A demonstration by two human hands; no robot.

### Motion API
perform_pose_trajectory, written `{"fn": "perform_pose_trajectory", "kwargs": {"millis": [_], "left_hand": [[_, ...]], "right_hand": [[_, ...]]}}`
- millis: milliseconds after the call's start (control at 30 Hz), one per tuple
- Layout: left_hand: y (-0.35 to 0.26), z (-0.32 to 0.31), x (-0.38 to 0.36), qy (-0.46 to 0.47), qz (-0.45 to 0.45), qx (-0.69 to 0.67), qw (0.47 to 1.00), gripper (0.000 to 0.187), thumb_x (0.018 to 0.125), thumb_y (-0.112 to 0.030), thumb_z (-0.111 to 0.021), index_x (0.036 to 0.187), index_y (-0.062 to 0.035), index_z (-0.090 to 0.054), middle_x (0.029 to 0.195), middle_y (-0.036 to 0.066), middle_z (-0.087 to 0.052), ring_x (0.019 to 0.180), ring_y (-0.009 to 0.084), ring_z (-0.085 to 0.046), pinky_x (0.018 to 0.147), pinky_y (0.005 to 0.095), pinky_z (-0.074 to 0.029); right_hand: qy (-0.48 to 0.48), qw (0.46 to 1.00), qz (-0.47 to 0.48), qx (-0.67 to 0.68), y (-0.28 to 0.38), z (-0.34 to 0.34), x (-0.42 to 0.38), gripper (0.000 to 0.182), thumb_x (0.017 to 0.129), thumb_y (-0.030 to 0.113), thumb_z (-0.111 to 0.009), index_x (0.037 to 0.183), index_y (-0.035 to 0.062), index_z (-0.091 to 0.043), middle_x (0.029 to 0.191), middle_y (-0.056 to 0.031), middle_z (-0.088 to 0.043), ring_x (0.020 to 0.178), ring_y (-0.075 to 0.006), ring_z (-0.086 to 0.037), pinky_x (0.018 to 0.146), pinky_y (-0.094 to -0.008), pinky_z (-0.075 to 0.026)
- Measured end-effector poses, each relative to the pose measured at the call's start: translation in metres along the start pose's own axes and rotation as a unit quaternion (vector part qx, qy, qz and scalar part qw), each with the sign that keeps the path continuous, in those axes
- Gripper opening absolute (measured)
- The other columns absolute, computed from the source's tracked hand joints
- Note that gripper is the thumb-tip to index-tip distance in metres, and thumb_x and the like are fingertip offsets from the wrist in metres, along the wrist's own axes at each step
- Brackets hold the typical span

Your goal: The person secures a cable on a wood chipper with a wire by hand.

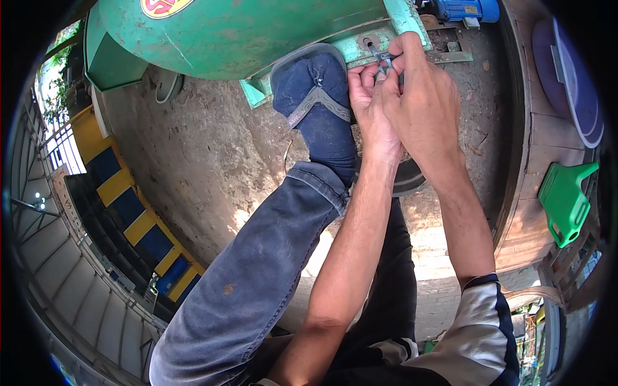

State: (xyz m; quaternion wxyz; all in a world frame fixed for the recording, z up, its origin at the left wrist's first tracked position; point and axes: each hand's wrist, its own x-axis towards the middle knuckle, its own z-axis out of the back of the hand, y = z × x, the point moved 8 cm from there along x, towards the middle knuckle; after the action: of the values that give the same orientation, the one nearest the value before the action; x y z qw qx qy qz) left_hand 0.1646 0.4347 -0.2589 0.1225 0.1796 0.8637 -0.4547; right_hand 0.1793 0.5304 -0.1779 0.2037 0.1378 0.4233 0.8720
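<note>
A small metal piece [384, 59] sits between my fingertips at the pale green frame [360, 46] of a large green machine [225, 32]. My left hand [373, 116] comes from below, its fingers curled up around the piece. Over it, from the right, my right hand [421, 96] pinches the same piece with thumb and forefinger. Just left of the piece, a dark hole [368, 42] shows in the frame. My foot, in a dark sock and grey sandal [315, 106], rests against the frame beside my left hand.
A blue motor [460, 9] lies at the top right. On the right are a purple basin [563, 83] and a green plastic object [566, 199]. Another sandal [168, 87] is on the concrete floor [206, 148]. A yellow and blue structure [132, 206] stands at the left.
</note>
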Motion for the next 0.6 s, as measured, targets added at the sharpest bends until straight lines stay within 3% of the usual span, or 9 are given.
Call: {"fn": "perform_pose_trajectory", "kwargs": {"millis": [33,100,200,267,333,467,533,600], "left_hand": [[0.001,0.0,-0.001,0.0,0.0,0.0,1.0,0.044,0.102,-0.002,-0.06,0.142,-0.0081,-0.043,0.136,0.011,-0.057,0.119,0.0191,-0.062,0.096,0.0335,-0.059],[0.0,-0.003,-0.002,-0.023,0.012,-0.014,1.0,0.027,0.105,-0.003,-0.054,0.131,-0.007,-0.047,0.126,0.007,-0.058,0.085,0.008,-0.062,0.071,0.023,-0.056],[0.001,-0.001,-0.004,-0.036,0.019,-0.037,0.999,0.027,0.105,-0.003,-0.055,0.13,-0.0069,-0.048,0.123,0.006,-0.06,0.079,0.0077,-0.061,0.068,0.0219,-0.056],[0.001,-0.001,-0.005,-0.039,0.018,-0.033,0.999,0.026,0.105,-0.004,-0.056,0.13,-0.0067,-0.048,0.121,0.005,-0.061,0.079,0.0076,-0.061,0.067,0.0214,-0.056],[0.0,-0.001,-0.007,-0.041,0.016,-0.029,0.999,0.026,0.105,-0.004,-0.056,0.13,-0.0065,-0.048,0.119,0.005,-0.062,0.078,0.0075,-0.062,0.065,0.021,-0.056],[-0.002,-0.006,-0.007,-0.029,0.013,-0.042,0.999,0.024,0.106,-0.006,-0.056,0.129,-0.0066,-0.05,0.116,0.004,-0.064,0.077,0.0069,-0.062,0.065,0.0214,-0.056],[-0.003,-0.005,-0.006,-0.025,0.014,-0.047,0.999,0.023,0.106,-0.007,-0.056,0.129,-0.0068,-0.052,0.116,0.004,-0.064,0.078,0.0068,-0.062,0.065,0.0213,-0.056],[0.001,-0.002,-0.006,0.011,0.025,-0.043,0.999,0.032,0.106,-0.009,-0.056,0.138,-0.0093,-0.052,0.115,0.005,-0.069,0.1,0.0153,-0.068,0.084,0.0302,-0.059]], "right_hand": [[-0.016,1.0,0.021,-0.007,0.001,0.001,0.0,0.036,0.086,-0.001,-0.068,0.12,0.0056,-0.058,0.089,-0.0158,-0.072,0.074,-0.034,-0.075,0.065,-0.0429,-0.058],[-0.014,1.0,0.015,-0.006,0.0,0.002,-0.003,0.031,0.086,0.0,-0.069,0.116,0.0048,-0.06,0.091,-0.0155,-0.073,0.075,-0.0326,-0.075,0.065,-0.0419,-0.058],[-0.014,1.0,-0.001,-0.006,-0.002,0.002,-0.008,0.024,0.087,0.002,-0.071,0.11,0.0035,-0.065,0.094,-0.0144,-0.074,0.075,-0.0298,-0.075,0.065,-0.0402,-0.059],[-0.017,1.0,-0.009,-0.008,-0.004,0.002,-0.011,0.022,0.087,0.003,-0.072,0.109,0.0031,-0.068,0.094,-0.0135,-0.075,0.076,-0.0284,-0.075,0.065,-0.0395,-0.059],[-0.022,1.0,0.006,0.0,-0.001,0.002,-0.011,0.021,0.085,0.007,-0.072,0.104,0.0025,-0.069,0.091,-0.0141,-0.072,0.077,-0.0333,-0.074,0.066,-0.0425,-0.058],[-0.008,0.999,0.023,-0.021,0.001,0.003,-0.008,0.021,0.083,0.008,-0.072,0.103,0.0011,-0.071,0.092,-0.0149,-0.071,0.078,-0.0341,-0.073,0.067,-0.0442,-0.058],[0.013,0.999,0.01,-0.046,0.001,0.001,-0.005,0.018,0.085,0.005,-0.071,0.102,0.0009,-0.074,0.094,-0.0149,-0.073,0.074,-0.0312,-0.073,0.067,-0.0392,-0.058],[0.009,0.998,0.017,-0.053,0.001,0.001,-0.003,0.018,0.086,0.005,-0.071,0.102,0.0009,-0.074,0.093,-0.0148,-0.073,0.075,-0.0315,-0.072,0.067,-0.0398,-0.057]]}}
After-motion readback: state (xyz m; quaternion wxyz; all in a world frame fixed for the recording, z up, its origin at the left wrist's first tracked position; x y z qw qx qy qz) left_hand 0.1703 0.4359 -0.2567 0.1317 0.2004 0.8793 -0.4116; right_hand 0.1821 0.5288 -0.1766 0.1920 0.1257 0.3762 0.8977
